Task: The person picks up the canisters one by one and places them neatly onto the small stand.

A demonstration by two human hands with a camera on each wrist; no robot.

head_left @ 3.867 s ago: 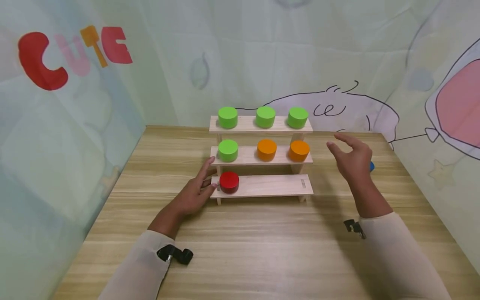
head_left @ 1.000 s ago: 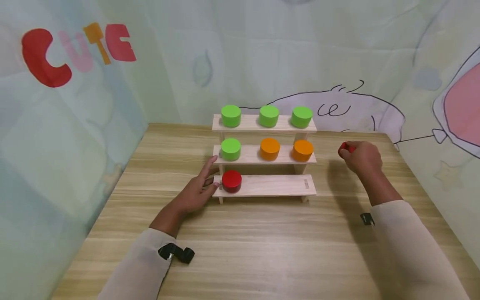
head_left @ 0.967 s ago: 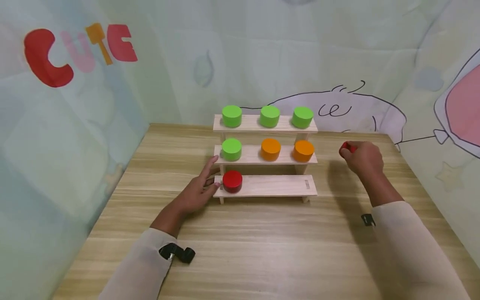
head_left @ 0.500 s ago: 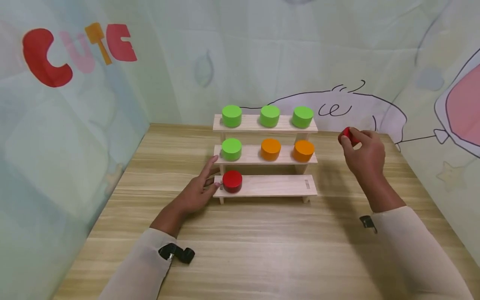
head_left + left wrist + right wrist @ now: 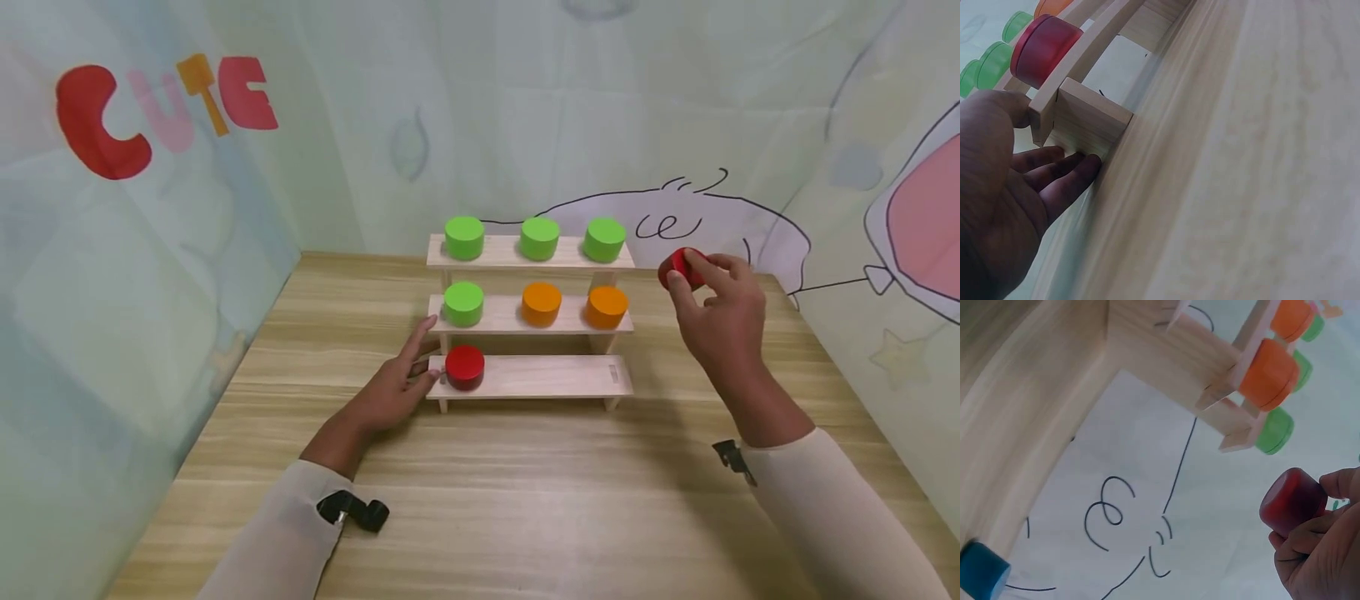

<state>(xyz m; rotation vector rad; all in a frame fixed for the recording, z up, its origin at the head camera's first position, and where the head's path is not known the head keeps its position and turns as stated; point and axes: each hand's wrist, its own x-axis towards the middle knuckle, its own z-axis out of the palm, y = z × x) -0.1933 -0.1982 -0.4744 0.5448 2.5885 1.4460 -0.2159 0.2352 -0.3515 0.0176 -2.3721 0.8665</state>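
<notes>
A small three-tier wooden stand [image 5: 547, 375] is on the table, bearing round blocks. My left hand [image 5: 386, 396] rests against its left end, thumb at the bottom shelf; the left wrist view shows the fingers [image 5: 1063, 187] fairly straight along the side panel. Beside that thumb sits a red round block [image 5: 465, 367]. To the right of the stand, in the air, my right hand [image 5: 723, 321] pinches another red round block [image 5: 678, 268] between thumb and fingers, tilted on its side. The right wrist view shows that held block [image 5: 1291, 501] apart from the shelves.
Three green blocks [image 5: 540, 239] line the top shelf. On the middle shelf are a green block [image 5: 463, 304] and two orange blocks [image 5: 542, 304]. A blue block [image 5: 984, 570] shows at the right wrist view's lower left. A printed cloth [image 5: 360, 150] hangs behind the table [image 5: 480, 517].
My right hand was without a block 3.9 seconds ago; by one second ago it held the red block low at the right. It has since risen and turned, bringing the block slightly left. Left hand unmoved.
</notes>
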